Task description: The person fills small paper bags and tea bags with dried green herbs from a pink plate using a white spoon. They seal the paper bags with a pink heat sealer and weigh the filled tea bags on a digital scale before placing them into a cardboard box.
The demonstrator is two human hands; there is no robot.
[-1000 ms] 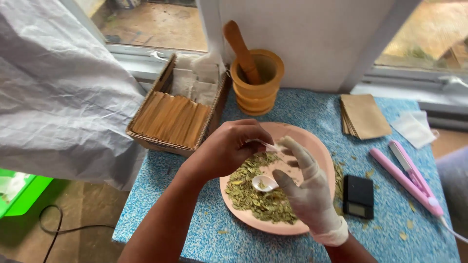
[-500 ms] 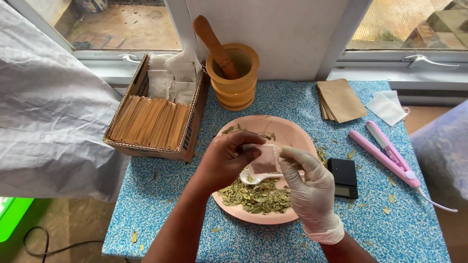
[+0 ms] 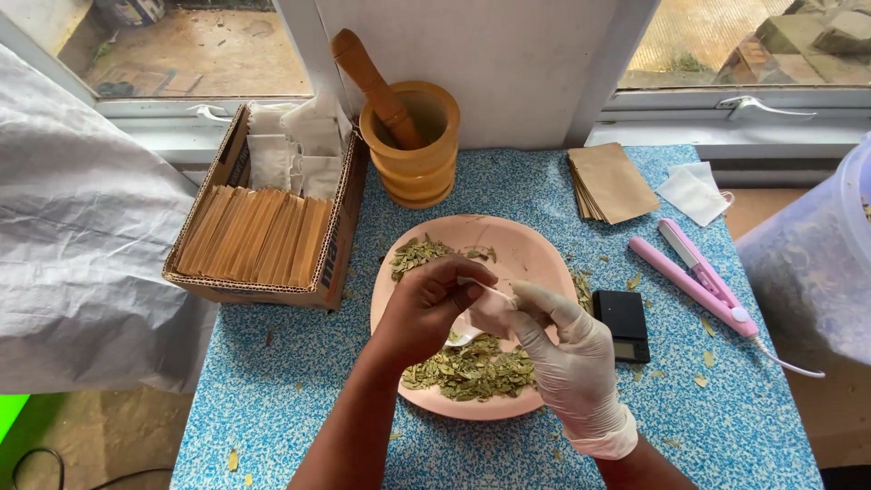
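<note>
The bare left hand (image 3: 426,308) and the gloved right hand (image 3: 567,358) meet over the pink plate (image 3: 526,249), each grip pinched shut on the same small white pouch (image 3: 494,308) held between them. A white spoon (image 3: 464,338) peeks out just beneath the left grip. Dried green leaves (image 3: 467,370) lie on the plate directly below both grips. A small black scale (image 3: 622,324) sits on the blue speckled counter (image 3: 272,381) just right of the gloved grip.
</note>
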